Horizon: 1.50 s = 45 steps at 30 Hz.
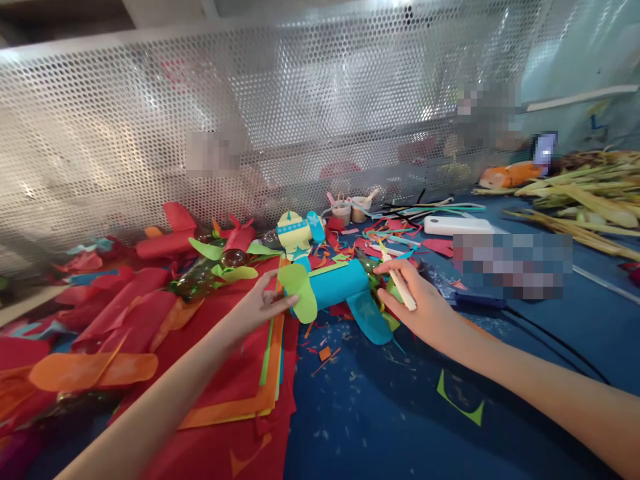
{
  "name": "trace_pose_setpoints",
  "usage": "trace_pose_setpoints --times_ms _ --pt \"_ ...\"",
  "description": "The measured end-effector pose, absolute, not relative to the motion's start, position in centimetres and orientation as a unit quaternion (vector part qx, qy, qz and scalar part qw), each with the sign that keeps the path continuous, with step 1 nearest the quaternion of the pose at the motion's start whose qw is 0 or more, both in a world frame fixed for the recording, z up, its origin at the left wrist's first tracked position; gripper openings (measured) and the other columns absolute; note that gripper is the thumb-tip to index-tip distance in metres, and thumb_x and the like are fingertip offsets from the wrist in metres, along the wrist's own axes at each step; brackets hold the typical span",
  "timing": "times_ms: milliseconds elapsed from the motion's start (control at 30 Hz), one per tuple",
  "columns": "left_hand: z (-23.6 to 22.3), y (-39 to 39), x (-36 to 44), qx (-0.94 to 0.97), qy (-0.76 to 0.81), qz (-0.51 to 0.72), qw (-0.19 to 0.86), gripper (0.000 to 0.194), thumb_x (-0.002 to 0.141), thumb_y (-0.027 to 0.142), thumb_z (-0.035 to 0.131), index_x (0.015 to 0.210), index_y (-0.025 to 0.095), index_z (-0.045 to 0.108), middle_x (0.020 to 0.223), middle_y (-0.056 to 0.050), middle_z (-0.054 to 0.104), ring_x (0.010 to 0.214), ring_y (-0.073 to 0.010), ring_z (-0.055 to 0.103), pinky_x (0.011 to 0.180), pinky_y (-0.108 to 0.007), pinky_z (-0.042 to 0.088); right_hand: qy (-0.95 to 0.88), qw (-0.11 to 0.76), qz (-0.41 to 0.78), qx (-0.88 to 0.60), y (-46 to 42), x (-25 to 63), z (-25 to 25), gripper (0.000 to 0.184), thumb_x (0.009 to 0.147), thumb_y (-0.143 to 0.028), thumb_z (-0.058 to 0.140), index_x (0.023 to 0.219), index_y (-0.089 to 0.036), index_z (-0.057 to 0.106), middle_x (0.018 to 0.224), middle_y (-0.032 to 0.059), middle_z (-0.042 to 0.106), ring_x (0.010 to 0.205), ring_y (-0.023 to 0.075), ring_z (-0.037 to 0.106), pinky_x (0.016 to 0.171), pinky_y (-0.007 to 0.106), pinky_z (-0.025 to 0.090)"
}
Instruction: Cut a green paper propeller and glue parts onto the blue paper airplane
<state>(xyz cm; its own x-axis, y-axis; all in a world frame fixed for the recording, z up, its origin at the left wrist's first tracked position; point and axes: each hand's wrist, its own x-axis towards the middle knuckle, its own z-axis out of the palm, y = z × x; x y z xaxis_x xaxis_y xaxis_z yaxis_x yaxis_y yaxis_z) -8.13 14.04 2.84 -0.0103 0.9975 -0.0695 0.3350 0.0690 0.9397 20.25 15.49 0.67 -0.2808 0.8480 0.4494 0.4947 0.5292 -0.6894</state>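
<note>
A toy airplane (334,288), made of a bottle wrapped in blue felt-like sheet with a lime-green tail piece (300,293) and blue wing (370,319), is in the middle. My left hand (267,301) pinches its tail end between thumb and fingers. My right hand (417,300) is closed around a slim cream-coloured, pen-like tool (401,279) with a yellowish tip pointing up and away. That hand is beside the plane's nose, which is partly hidden behind the fingers; whether they touch it I cannot tell.
Red sheets (220,373) are stacked at left, beside several red bottle planes (165,243). A yellow-and-blue plane (294,233) stands behind. Scraps, a white device (457,225), a blue tool with a black cord (480,301) and dried stalks (595,193) lie around. Perforated metal (300,100) rises behind.
</note>
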Motion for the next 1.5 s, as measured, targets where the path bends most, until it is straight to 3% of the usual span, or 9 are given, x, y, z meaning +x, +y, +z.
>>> trace_pose_setpoints --times_ms 167,300,367,467,567,767,933,1133,1500 --pt "2.0 12.6 -6.5 0.578 0.579 0.396 0.417 0.07 0.06 0.048 0.075 0.116 0.017 0.045 0.084 -0.005 0.072 0.091 -0.0291 0.066 0.086 -0.043 0.047 -0.768 0.429 0.184 -0.438 15.1 20.3 1.4 0.02 0.084 -0.026 0.05 0.104 -0.023 0.047 0.097 0.0074 0.058 0.081 0.022 0.059 0.071 0.036 0.047" --pt "1.6 11.6 -5.2 0.6 0.553 0.405 0.413 0.059 0.067 0.046 0.07 0.114 0.017 0.049 0.109 -0.009 0.066 0.106 -0.027 0.059 0.095 -0.039 0.044 -0.832 0.422 0.191 -0.305 13.8 20.3 1.9 0.005 0.089 -0.025 0.047 0.091 -0.024 0.052 0.087 0.0028 0.061 0.086 0.0191 0.059 0.09 0.041 0.042" --pt "1.3 11.2 -4.7 0.599 0.555 0.414 0.402 0.06 0.069 0.043 0.07 0.116 0.017 0.046 0.112 -0.01 0.064 0.108 -0.0266 0.058 0.096 -0.04 0.043 -0.858 0.399 0.227 -0.23 13.1 20.2 1.9 0.014 0.092 -0.021 0.04 0.093 -0.025 0.053 0.081 0.0002 0.062 0.084 0.0166 0.061 0.099 0.042 0.036" --pt "0.5 10.8 -4.2 0.592 0.567 0.421 0.388 0.062 0.069 0.041 0.071 0.119 0.018 0.043 0.11 -0.009 0.063 0.108 -0.0269 0.058 0.095 -0.042 0.044 -0.846 0.404 0.275 -0.212 12.1 20.0 1.6 0.02 0.09 -0.019 0.041 0.108 -0.023 0.048 0.083 0.0021 0.062 0.082 0.0165 0.062 0.089 0.038 0.046" --pt "-0.2 10.6 -3.8 0.609 0.554 0.426 0.375 0.059 0.071 0.04 0.07 0.121 0.023 0.042 0.112 -0.006 0.062 0.106 -0.0243 0.059 0.092 -0.038 0.046 -0.844 0.388 0.269 -0.254 11.5 19.6 1.5 0.013 0.084 -0.017 0.049 0.095 -0.023 0.048 0.083 0.0033 0.061 0.085 0.0183 0.062 0.078 0.033 0.05" --pt "0.0 10.2 -3.3 0.61 0.54 0.429 0.391 0.051 0.08 0.042 0.059 0.124 0.024 0.04 0.116 -0.005 0.06 0.106 -0.0223 0.059 0.089 -0.032 0.048 -0.879 0.342 0.264 -0.2 11.6 19.0 1.6 0.016 0.087 -0.018 0.047 0.102 -0.024 0.05 0.091 0.0021 0.065 0.089 0.0168 0.062 0.103 0.046 0.033" --pt "0.2 10.1 -3.3 0.609 0.523 0.427 0.417 0.045 0.084 0.04 0.055 0.122 0.023 0.04 0.105 -0.004 0.062 0.099 -0.0206 0.06 0.087 -0.032 0.048 -0.858 0.378 0.244 -0.248 11.8 19.0 1.3 0.015 0.087 -0.019 0.047 0.102 -0.023 0.048 0.089 0.0041 0.061 0.082 0.0173 0.06 0.08 0.035 0.049" --pt "-0.2 10.5 -3.5 0.613 0.518 0.428 0.417 0.044 0.083 0.041 0.055 0.121 0.022 0.042 0.092 -0.003 0.062 0.094 -0.0213 0.059 0.086 -0.034 0.047 -0.853 0.39 0.233 -0.257 11.6 19.0 1.7 0.008 0.087 -0.02 0.049 0.093 -0.024 0.05 0.081 0.0019 0.062 0.084 0.018 0.061 0.091 0.038 0.045" --pt "-0.3 10.4 -3.4 0.628 0.519 0.426 0.393 0.04 0.083 0.039 0.054 0.119 0.025 0.043 0.098 -0.002 0.064 0.095 -0.0201 0.06 0.083 -0.031 0.049 -0.858 0.368 0.233 -0.273 12.0 18.7 1.1 0.005 0.088 -0.021 0.052 0.092 -0.024 0.053 0.084 0.0017 0.063 0.083 0.0174 0.061 0.081 0.035 0.05"
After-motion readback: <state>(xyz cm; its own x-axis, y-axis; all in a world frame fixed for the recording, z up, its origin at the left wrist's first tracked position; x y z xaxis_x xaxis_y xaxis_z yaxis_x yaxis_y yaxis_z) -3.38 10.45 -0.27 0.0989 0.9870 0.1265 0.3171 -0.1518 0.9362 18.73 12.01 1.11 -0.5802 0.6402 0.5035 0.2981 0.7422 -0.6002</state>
